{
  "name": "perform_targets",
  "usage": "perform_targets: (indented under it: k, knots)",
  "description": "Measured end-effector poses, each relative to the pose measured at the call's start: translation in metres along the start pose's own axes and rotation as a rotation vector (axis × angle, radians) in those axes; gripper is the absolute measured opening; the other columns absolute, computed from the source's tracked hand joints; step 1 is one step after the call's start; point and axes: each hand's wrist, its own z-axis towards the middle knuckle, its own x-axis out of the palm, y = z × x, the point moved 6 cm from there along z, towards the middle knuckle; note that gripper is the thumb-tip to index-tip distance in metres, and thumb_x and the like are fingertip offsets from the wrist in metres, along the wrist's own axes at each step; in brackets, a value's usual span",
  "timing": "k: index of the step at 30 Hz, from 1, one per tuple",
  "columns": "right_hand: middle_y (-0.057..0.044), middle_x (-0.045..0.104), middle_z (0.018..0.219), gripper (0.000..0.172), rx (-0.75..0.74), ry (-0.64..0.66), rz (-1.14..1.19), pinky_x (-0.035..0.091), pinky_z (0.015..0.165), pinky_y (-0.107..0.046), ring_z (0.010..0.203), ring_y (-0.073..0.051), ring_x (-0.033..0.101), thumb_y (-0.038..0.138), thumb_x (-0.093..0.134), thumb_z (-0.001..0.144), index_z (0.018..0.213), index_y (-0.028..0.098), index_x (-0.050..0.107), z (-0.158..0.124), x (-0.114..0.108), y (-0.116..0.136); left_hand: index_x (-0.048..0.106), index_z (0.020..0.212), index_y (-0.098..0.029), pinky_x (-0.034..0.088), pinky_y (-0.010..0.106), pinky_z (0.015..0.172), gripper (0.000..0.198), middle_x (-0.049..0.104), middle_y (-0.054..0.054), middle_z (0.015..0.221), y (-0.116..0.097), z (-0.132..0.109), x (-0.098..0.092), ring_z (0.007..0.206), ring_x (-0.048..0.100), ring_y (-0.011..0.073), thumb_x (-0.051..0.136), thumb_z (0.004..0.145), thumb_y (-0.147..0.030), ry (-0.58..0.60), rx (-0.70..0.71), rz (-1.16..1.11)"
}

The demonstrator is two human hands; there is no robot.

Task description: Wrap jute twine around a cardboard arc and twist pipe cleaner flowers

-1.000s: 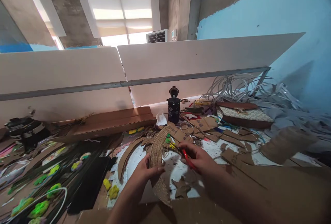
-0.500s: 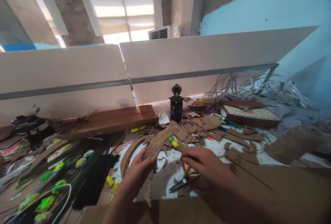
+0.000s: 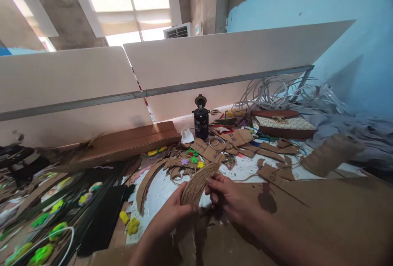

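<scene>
A curved, twine-wrapped strip point(image 3: 201, 182) is held in front of me, its rows of brown cord running along the arc. My left hand point(image 3: 172, 210) grips its lower left part, thumb across the face. At the strip's right edge, my right hand point(image 3: 229, 196) has thumb and fingertips pinched together on it. Any loose cord end between those fingertips is too small to make out. The scissors seen earlier are not clearly visible; dark shadow lies under the right hand. Small crocheted flowers, among them a yellow flower point(image 3: 200, 164) and a purple flower point(image 3: 184, 161), lie just beyond the strip.
A black bottle point(image 3: 201, 122) stands lid-up behind the cardboard scraps point(image 3: 241, 137). On the right are a twine spool point(image 3: 327, 157), a handbag point(image 3: 281, 125) and coiled clear tubing point(image 3: 270, 92). Yellow flowers point(image 3: 132, 226) and a black panel point(image 3: 102, 221) lie left.
My right hand has come left and onto the strip; the red-handled scissors at it are no longer plainly seen. The strip has moved right and turned. The view has shifted right.
</scene>
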Motion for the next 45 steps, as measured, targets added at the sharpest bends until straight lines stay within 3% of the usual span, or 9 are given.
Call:
perform_targets:
  k: [5, 10, 17, 21, 26, 32, 41, 45]
  knots:
    - [0.000, 0.065, 0.063, 0.039, 0.011, -0.018, -0.184, 0.033, 0.046, -0.020, 0.046, -0.007, 0.045, 0.048, 0.084, 0.070, 0.076, 0.013, 0.069, -0.007, 0.002, -0.005, 0.061, 0.112, -0.019, 0.051, 0.025, 0.067, 0.053, 0.073, 0.007, 0.093, 0.000, -0.002, 0.003, 0.075, 0.067, 0.0179, 0.086, 0.066, -0.029, -0.156, 0.067, -0.069]
    - [0.000, 0.065, 0.068, 0.035, -0.036, 0.040, -0.302, 0.038, 0.051, -0.022, 0.055, -0.010, 0.054, 0.045, 0.084, 0.070, 0.083, 0.015, 0.072, -0.011, 0.007, 0.000, 0.062, 0.107, -0.017, 0.047, 0.023, 0.052, 0.039, 0.068, 0.001, 0.073, -0.006, -0.001, 0.009, 0.055, 0.060, 0.0138, 0.078, 0.076, -0.035, -0.115, 0.110, -0.051]
    - [-0.001, 0.066, 0.071, 0.035, -0.027, -0.024, -0.357, 0.044, 0.054, -0.025, 0.058, -0.013, 0.058, 0.045, 0.083, 0.070, 0.085, 0.016, 0.070, -0.013, 0.002, -0.001, 0.065, 0.105, -0.016, 0.045, 0.022, 0.046, 0.040, 0.065, -0.002, 0.065, -0.012, -0.007, 0.016, 0.048, 0.058, 0.0122, 0.078, 0.070, -0.030, -0.194, 0.056, -0.090]
    - [-0.001, 0.066, 0.072, 0.036, -0.036, -0.028, -0.377, 0.043, 0.053, -0.025, 0.059, -0.014, 0.058, 0.046, 0.084, 0.068, 0.082, 0.016, 0.070, -0.013, 0.001, -0.001, 0.065, 0.106, -0.014, 0.045, 0.022, 0.045, 0.045, 0.067, -0.001, 0.065, -0.013, -0.008, 0.019, 0.045, 0.057, 0.0119, 0.080, 0.067, -0.032, -0.180, 0.013, -0.063]
    - [0.000, 0.063, 0.069, 0.037, -0.052, -0.035, -0.379, 0.038, 0.051, -0.023, 0.055, -0.010, 0.051, 0.047, 0.084, 0.066, 0.077, 0.016, 0.069, -0.013, 0.002, 0.003, 0.067, 0.099, -0.014, 0.045, 0.021, 0.047, 0.041, 0.066, -0.001, 0.062, -0.015, -0.008, 0.023, 0.048, 0.058, 0.0121, 0.081, 0.065, -0.031, -0.174, 0.029, -0.086]
    - [0.001, 0.063, 0.068, 0.033, -0.086, -0.024, -0.383, 0.039, 0.053, -0.024, 0.057, -0.011, 0.052, 0.045, 0.082, 0.068, 0.078, 0.017, 0.070, -0.014, 0.004, 0.005, 0.069, 0.086, -0.013, 0.041, 0.020, 0.047, 0.035, 0.063, -0.002, 0.055, -0.019, -0.008, 0.030, 0.045, 0.053, 0.0100, 0.086, 0.059, -0.028, -0.171, 0.099, -0.100]
    - [-0.001, 0.067, 0.070, 0.028, -0.075, -0.013, -0.372, 0.040, 0.056, -0.026, 0.059, -0.013, 0.054, 0.039, 0.084, 0.066, 0.078, 0.017, 0.072, -0.015, 0.004, 0.006, 0.067, 0.070, -0.014, 0.038, 0.021, 0.045, 0.032, 0.059, -0.002, 0.049, -0.028, -0.010, 0.037, 0.044, 0.048, 0.0097, 0.088, 0.052, -0.031, -0.195, 0.095, -0.084]
    - [-0.001, 0.066, 0.068, 0.026, -0.079, -0.019, -0.372, 0.040, 0.057, -0.026, 0.060, -0.014, 0.054, 0.039, 0.083, 0.065, 0.074, 0.017, 0.071, -0.014, 0.005, 0.007, 0.070, 0.077, -0.013, 0.040, 0.021, 0.048, 0.031, 0.062, 0.000, 0.055, -0.022, -0.009, 0.035, 0.047, 0.050, 0.0101, 0.087, 0.055, -0.028, -0.182, 0.091, -0.065]
